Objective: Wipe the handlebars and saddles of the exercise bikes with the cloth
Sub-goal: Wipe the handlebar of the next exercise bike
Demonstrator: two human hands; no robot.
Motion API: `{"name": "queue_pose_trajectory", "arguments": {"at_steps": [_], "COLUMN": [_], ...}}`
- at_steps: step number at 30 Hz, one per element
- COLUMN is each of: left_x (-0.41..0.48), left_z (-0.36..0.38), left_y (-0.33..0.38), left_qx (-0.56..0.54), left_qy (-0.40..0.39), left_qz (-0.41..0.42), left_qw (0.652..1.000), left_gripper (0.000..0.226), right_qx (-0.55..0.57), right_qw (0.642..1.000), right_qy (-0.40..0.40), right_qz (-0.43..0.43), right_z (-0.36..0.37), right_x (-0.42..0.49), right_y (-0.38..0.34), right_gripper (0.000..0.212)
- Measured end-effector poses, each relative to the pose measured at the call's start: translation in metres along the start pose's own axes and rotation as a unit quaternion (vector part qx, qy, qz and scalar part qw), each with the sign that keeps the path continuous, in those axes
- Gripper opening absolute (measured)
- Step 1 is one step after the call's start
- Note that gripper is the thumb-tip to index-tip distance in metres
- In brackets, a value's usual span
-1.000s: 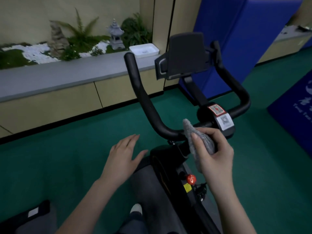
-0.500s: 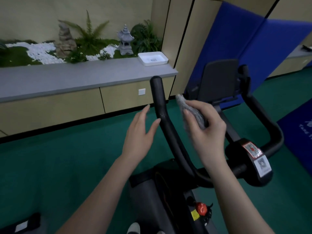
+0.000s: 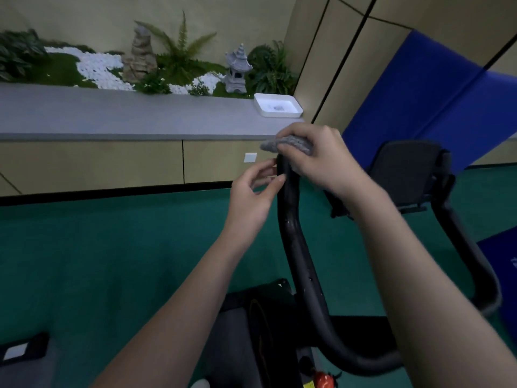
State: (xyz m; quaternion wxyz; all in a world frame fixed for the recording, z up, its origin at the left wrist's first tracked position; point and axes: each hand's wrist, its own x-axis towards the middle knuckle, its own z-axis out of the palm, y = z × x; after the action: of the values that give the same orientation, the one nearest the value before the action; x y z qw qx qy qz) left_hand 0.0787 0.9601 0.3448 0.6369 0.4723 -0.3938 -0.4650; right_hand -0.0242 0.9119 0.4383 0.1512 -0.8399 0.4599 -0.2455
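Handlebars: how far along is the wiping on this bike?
Done: nothing shows as finished. In hand: the right hand holds the grey cloth on the tip of the left handlebar, the left hand beside the bar below. Left: the right handlebar, no hand on it, and the saddle, out of view.

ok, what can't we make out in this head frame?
Head view only:
- Tip of the handlebar: covered by the right hand and grey cloth.
- The left hand is blurred; its grip on the handlebar is unclear.
- Contents of the white tray: too small.
- The red knob: cut by the bottom edge.
- Any saddle: out of frame.
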Motion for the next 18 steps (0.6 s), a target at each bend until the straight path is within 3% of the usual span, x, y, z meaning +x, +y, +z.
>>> {"name": "queue_pose_trajectory", "arguments": {"at_steps": [4, 6, 10, 15, 18], "left_x": [0.003, 0.004, 0.003, 0.004, 0.002], "left_z": [-0.001, -0.001, -0.001, -0.002, -0.002], "left_y": [-0.001, -0.003, -0.006, -0.005, -0.003], "left_qx": [-0.064, -0.077, -0.094, -0.095, -0.09], "left_qy": [-0.001, 0.0, -0.002, -0.005, -0.007], "left_qz": [-0.034, -0.035, -0.036, -0.027, -0.027], "left_qw": [0.997, 0.996, 0.995, 0.995, 0.996], "left_gripper": [0.029, 0.03, 0.028, 0.028, 0.03], "right_qx": [0.015, 0.07, 0.168, 0.048, 0.043], "right_qw": [0.99, 0.982, 0.97, 0.972, 0.962], "right_qy": [-0.139, -0.162, -0.055, 0.116, 0.199], "right_qz": [0.03, 0.073, 0.167, 0.201, 0.18], "right_z": [-0.014, -0.012, 0.004, 0.023, 0.038], "right_x": [0.026, 0.034, 0.024, -0.01, -0.043], "right_y": [0.003, 0.003, 0.007, -0.001, -0.005], "right_gripper": [0.006, 0.009, 0.013, 0.02, 0.019]}}
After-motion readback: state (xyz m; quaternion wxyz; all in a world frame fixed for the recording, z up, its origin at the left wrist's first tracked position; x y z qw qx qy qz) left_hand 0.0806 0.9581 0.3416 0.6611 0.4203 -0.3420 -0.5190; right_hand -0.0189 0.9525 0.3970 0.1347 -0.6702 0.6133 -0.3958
